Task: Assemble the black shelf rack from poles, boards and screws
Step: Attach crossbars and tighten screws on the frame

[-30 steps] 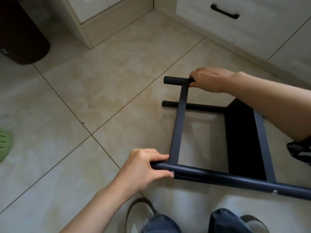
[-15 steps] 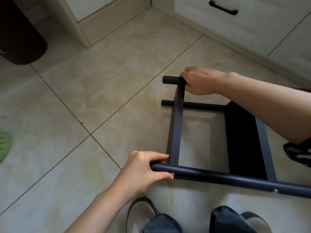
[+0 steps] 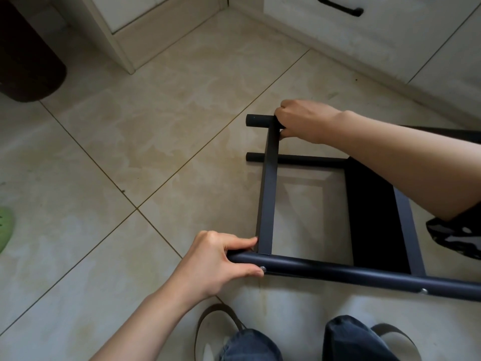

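Left hand (image 3: 216, 264): fingers (image 3: 240, 246) curled over the end of the near pole (image 3: 338, 272), thumb beneath, beside a seated screw (image 3: 263, 269).

Right hand (image 3: 304, 121): fingers wrapped round the far pole (image 3: 257, 120) where the end board (image 3: 268, 194) meets it. Whether a screw sits at that joint cannot be told; the hand covers it.

The rack lies on its side on the tiled floor (image 3: 156, 126), at about four o'clock of the view. A third pole (image 3: 294, 160) runs below the far one. A second board (image 3: 374, 217) sits at three o'clock, with its own screw (image 3: 424, 291) in the near pole.

Judgement: the step in hand is seating the end board's far joint. The next move calls for aligned holes, then a screw driven in.

Containers: a dark bin (image 3: 28, 61) at ten o'clock, contents not visible; a closed drawer (image 3: 390, 29) at one o'clock.
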Demonstrator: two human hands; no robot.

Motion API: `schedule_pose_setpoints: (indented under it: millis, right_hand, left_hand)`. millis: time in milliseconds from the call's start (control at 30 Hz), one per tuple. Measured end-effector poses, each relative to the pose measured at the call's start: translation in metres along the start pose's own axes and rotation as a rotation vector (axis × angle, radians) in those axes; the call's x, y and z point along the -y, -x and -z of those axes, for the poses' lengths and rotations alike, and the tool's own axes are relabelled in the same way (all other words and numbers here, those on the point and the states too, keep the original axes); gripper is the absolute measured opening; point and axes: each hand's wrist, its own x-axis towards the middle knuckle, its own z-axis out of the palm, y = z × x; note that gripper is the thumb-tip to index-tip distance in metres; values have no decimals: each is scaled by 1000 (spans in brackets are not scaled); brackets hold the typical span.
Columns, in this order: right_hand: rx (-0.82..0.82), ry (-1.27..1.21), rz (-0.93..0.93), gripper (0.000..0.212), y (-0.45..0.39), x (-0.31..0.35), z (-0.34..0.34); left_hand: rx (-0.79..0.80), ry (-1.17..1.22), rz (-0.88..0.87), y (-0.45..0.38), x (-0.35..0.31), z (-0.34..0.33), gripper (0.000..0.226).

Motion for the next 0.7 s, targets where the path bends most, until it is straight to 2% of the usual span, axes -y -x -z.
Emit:
schedule_pose_setpoints:
  millis: [233,367,433,500,600,700]
  right_hand:
    - [25,-12,-21,47,0,4,7]
    - [-119,11,1,26,18,12,-6]
    - [-219,-167,-44,22,35,18,-16]
    - [-204,-350,-111,27,53,23,-26]
    - [-100,-586,-226,36,79,30,-42]
    - [74,-901,-253,44,108,45,-57]
  left_hand:
    - [-10,-23,32,3,5,-2,58]
    - [-12,-41,-2,5,9,-4,57]
    - [-8,-63,-32,5,11,-4,56]
    - [0,-77,-58,6,13,-6,55]
    - [-20,-88,-78,9,16,-8,53]
    - [-35,-86,-63,12,17,-9,58]
